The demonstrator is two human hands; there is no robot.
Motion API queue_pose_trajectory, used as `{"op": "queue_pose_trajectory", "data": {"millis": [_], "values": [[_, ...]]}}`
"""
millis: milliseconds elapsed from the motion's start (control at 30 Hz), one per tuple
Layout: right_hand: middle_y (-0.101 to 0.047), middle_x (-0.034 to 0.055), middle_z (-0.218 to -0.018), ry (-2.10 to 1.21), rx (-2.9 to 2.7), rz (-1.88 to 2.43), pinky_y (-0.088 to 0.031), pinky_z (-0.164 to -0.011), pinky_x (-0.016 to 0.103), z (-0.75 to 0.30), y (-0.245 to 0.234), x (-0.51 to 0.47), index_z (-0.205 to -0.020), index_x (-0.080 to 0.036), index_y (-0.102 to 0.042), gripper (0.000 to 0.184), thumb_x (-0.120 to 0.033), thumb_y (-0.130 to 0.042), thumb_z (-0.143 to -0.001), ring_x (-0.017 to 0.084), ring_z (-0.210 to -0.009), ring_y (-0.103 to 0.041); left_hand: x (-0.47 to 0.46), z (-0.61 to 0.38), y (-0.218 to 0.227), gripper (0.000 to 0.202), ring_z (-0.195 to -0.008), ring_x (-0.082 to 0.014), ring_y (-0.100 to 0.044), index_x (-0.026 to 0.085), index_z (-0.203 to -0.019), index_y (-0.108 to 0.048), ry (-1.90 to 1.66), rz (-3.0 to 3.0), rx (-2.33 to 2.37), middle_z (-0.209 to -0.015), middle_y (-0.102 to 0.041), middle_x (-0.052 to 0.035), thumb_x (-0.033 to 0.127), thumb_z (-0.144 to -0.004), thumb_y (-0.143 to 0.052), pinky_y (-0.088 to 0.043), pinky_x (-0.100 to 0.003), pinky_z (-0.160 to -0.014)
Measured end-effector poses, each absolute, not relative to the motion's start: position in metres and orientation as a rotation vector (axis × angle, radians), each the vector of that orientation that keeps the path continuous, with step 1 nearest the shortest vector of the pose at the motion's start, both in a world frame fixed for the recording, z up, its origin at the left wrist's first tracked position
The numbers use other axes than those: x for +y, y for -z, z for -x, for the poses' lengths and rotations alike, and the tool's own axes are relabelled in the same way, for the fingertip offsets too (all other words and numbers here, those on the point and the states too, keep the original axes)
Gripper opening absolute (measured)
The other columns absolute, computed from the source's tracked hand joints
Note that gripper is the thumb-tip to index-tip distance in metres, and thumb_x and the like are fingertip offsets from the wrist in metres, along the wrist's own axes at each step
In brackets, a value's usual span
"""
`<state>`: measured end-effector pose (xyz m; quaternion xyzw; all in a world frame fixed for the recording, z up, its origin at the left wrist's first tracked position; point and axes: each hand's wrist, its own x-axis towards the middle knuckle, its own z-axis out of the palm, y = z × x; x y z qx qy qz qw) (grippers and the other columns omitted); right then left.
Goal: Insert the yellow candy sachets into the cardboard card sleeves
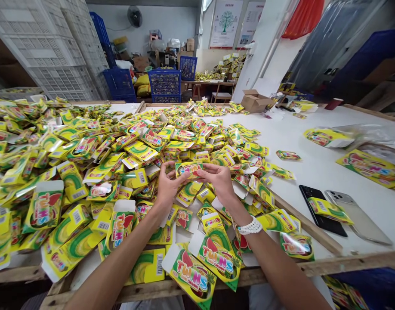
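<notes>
Between my two hands, over the pile, is a small yellow and green candy box [188, 169] with a watermelon picture. My left hand [169, 183] pinches its left end, thumb on the front. Gripping its right end is my right hand [218, 178], with a white beaded bracelet [250, 225] on the wrist. Around both hands lies a heap of similar printed boxes [146, 153], many with open white flaps. Nearer to me, two larger-looking flat boxes [192, 275] marked TWINS lie by the table's front edge.
Two phones [323, 211] lie on the white table [281, 133] at right, one box across them. A wooden strip [309, 224] runs beside them. An open cardboard box [255, 102] stands at the back. Blue crates [165, 84] and stacked white crates [52, 47] stand beyond the table.
</notes>
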<state>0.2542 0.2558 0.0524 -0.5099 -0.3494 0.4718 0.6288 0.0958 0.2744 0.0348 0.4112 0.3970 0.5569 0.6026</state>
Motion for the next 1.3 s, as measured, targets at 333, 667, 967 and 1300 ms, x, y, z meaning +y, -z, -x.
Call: {"op": "queue_pose_trajectory", "data": {"millis": [333,667,967,1300], "values": [[-0.079,-0.0002,-0.080,-0.957,-0.774,0.624,-0.060,-0.068,0.029,-0.342,-0.099,0.234,-0.093,-0.029,-0.084,0.019,-0.041,-0.087,-0.079,0.018,-0.073,-0.073,0.278,-0.087,-0.048,0.032,-0.058,-0.0128,-0.069,0.028,-0.113,-0.040,-1.347,-0.862,0.869,-0.090,-0.074,0.0016,0.044,-0.095,-0.060,-0.054,-0.021,-0.051],[-0.082,0.0094,-0.098,-0.647,-1.075,1.318,-0.056,-0.060,0.037,-0.318,-0.073,0.256,-0.111,-0.021,-0.082,0.046,-0.039,-0.091,-0.070,0.020,-0.056,-0.069,0.276,-0.090,-0.038,0.036,-0.061,-0.0142,-0.068,0.024,-0.105,-0.048,-1.237,-0.970,0.906,-0.086,-0.075,0.0001,0.038,-0.081,-0.070,-0.054,-0.023,-0.050],[-0.076,0.0024,-0.077,-0.496,-1.358,1.534,-0.055,-0.062,0.037,-0.288,-0.051,0.265,-0.115,-0.024,-0.077,0.053,-0.019,-0.089,-0.064,0.022,-0.057,-0.066,0.282,-0.092,-0.029,0.042,-0.060,-0.0134,-0.067,0.021,-0.100,-0.058,-1.152,-1.073,0.867,-0.088,-0.076,-0.0018,0.044,-0.075,-0.082,-0.055,-0.024,-0.054],[-0.068,-0.0065,-0.066,-1.551,-1.017,0.956,-0.039,-0.043,0.021,-0.263,-0.064,0.248,-0.104,-0.023,-0.068,0.063,-0.034,-0.101,-0.052,0.008,-0.043,-0.050,0.274,-0.100,-0.031,0.065,-0.082,-0.0203,-0.076,0.024,-0.119,-0.064,-1.035,-0.990,0.590,-0.099,-0.078,-0.0042,0.066,-0.074,-0.086,-0.057,-0.024,-0.062]]}}
